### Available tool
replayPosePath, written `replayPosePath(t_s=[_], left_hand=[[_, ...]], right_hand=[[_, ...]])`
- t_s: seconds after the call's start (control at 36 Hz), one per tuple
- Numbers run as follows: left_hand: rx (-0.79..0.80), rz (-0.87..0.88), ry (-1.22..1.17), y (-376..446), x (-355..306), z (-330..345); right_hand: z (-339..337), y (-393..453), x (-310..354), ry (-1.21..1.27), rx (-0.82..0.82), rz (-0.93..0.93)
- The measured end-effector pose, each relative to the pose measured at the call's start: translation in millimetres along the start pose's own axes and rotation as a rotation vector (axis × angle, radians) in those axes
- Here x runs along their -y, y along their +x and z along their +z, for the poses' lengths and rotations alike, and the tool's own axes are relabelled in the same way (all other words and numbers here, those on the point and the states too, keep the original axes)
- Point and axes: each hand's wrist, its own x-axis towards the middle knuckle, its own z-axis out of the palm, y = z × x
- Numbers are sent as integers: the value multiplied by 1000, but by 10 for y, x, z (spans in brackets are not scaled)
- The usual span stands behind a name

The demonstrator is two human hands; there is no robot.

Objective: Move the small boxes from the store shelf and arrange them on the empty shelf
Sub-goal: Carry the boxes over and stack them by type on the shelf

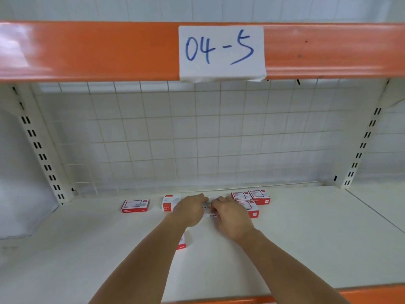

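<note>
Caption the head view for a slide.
Both hands set a small box among red-and-white boxes on shelf 04-5.

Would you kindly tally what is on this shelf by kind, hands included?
Red-and-white small boxes: 7 in view, one between the hands, one partly hidden under the left forearm
Hands: 2, left hand and right hand
Paper shelf label: 1
Total: 10

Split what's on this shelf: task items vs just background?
Job:
- box gripped by left hand and right hand
- far-left box
- box by left hand
- right cluster of boxes
- near box under left forearm
- white shelf

Background:
- 04-5 label
- orange beam
- wire grid back
</note>
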Motion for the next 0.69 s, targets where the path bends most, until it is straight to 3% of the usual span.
replayPosePath(t_s=[0.22,0.39,0.69], left_hand=[[-212,16,24,-186,27,-53],[-273,-55,71,-460,277,-172],[-344,-198,61,-1088,584,-210]], right_hand=[[-7,-164,164,-13,-184,-78],[-76,-248,514,64,21,-96],[3,-369,918,63,58,-238]])
